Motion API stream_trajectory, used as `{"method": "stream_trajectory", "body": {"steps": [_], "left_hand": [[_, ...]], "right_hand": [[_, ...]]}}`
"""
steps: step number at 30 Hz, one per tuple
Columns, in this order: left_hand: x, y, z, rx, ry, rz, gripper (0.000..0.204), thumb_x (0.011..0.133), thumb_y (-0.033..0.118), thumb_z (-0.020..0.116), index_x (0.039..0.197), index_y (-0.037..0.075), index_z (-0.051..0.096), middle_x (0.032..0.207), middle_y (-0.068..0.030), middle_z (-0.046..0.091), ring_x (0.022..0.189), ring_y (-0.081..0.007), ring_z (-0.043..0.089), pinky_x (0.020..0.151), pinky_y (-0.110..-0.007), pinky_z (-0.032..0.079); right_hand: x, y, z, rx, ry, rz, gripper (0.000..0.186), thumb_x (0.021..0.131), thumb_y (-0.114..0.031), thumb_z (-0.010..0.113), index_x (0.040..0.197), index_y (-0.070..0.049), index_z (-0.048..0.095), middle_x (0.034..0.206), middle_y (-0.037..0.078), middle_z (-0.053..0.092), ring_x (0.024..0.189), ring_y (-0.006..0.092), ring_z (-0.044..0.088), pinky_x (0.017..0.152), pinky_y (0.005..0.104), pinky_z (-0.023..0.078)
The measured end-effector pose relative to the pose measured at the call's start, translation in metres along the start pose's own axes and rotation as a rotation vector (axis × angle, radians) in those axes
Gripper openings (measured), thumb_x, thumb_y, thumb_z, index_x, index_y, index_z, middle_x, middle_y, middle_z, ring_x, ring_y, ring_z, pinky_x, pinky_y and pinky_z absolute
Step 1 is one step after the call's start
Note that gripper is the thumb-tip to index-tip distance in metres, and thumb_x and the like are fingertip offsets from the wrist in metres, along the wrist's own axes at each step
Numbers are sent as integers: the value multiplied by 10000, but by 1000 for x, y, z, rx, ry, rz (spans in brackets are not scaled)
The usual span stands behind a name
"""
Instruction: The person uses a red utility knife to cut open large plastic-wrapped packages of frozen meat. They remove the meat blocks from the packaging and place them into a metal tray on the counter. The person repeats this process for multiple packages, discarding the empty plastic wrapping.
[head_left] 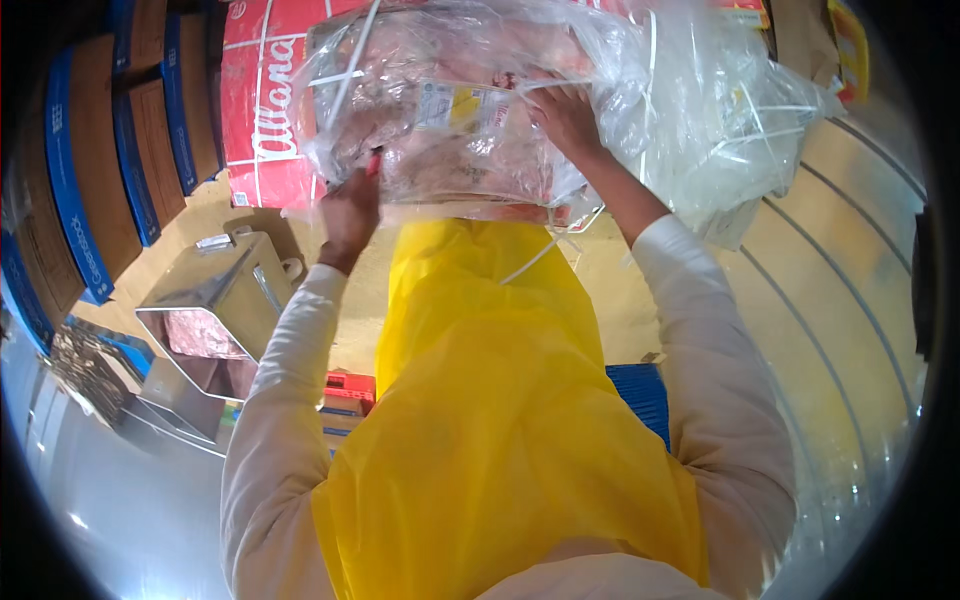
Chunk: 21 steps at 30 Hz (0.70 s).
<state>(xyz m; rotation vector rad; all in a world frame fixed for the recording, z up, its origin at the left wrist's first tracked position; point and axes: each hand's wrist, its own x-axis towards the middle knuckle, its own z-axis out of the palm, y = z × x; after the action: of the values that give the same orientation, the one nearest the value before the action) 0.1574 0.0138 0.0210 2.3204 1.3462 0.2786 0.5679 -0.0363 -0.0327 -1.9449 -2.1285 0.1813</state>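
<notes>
A block of frozen meat point(470, 150) wrapped in clear plastic lies in front of me at the top, with a printed label point(450, 106) under the film. My left hand point(350, 208) is closed around a small red-handled tool point(375, 162) at the block's near left side. Whatever extends beyond the handle cannot be made out. At the right, my right hand point(566, 118) lies on the plastic film with its fingers stretched out. White straps point(346, 66) run loosely over the block and its wrapping.
A red printed carton point(262, 110) sits behind and left of the block. Crumpled clear plastic point(700, 130) spreads to the right. Blue-and-brown cartons point(100, 160) line the left, above a metal box point(215, 290) with wrapped meat inside. A blue crate point(640, 395) is by my right side.
</notes>
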Motion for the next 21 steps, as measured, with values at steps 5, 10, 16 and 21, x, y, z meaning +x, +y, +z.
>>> {"method": "stream_trajectory", "body": {"steps": [5, 10, 16, 21], "left_hand": [[26, 74, 43, -146, -28, -71, 257, 984, 262, 639, 804, 95, 561, 696, -163, 658, 589, -385, 647, 528, -489, 486], [42, 122, 61, -159, -37, -205, 255, 961, 266, 653, 798, 83, 585, 866, -169, 682, 791, -370, 670, 693, -493, 510], [23, 103, 121, 82, 381, -75, 205, 914, 233, 663, 893, 30, 680, 1219, -174, 606, 1175, -388, 544, 977, -570, 384], [-117, 161, 146, -109, 67, -127, 182, 932, 205, 657, 844, 47, 645, 1024, -150, 645, 1003, -361, 619, 861, -500, 484]], "right_hand": [[4, -3, -19, -91, -178, -26, 209, 847, -264, 728, 993, -142, 644, 999, 20, 648, 1094, 233, 604, 948, 434, 428], [19, 19, -40, -55, -47, -79, 248, 856, -203, 718, 1079, -129, 639, 1053, 59, 685, 1092, 240, 635, 963, 433, 422], [82, 58, -149, 389, 1047, 536, 230, 983, -189, 592, 1061, 7, 502, 906, 154, 582, 810, 313, 588, 786, 401, 496], [49, -43, -145, 455, 976, -48, 166, 966, -168, 606, 993, -29, 518, 931, 151, 579, 887, 254, 588, 781, 332, 473]]}}
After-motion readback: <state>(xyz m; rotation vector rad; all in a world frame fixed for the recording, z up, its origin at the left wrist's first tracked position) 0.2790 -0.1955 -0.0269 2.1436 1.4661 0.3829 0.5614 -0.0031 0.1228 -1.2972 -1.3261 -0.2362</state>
